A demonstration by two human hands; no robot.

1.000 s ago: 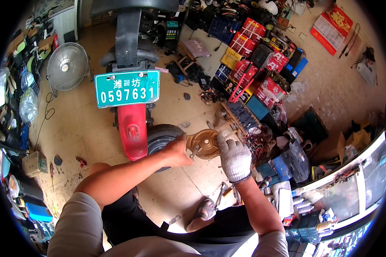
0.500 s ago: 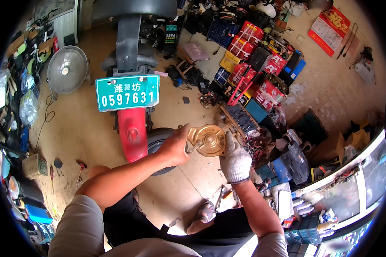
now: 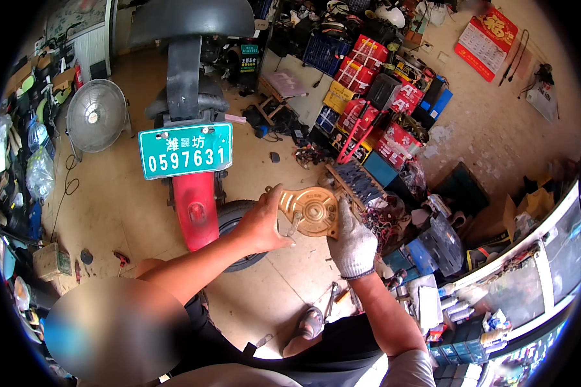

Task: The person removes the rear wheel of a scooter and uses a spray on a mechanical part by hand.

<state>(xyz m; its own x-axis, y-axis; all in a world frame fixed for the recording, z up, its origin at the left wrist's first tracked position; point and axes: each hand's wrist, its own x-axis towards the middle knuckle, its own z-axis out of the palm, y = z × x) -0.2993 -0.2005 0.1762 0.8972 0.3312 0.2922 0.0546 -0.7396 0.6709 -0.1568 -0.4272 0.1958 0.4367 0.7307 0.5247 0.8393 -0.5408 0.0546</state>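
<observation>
Head view: two hands at work, one gold metal disc between them, held up over the floor just right of the wheel! The left hand, ungloved, is part-open, fingers curled round the narrow end of the disc, thumb low beside its one small lever. Over on the right, the right hand wears one pale glove, partly closed on the opposite rim, thumb along the edge.

Beyond them: one red mudguard, one dark wheel partly behind the left forearm, one big teal number plate. Left side, one round fan; below, one red-handled tool on the floor. Upper right, one red-and-white calendar hangs on the wall!
</observation>
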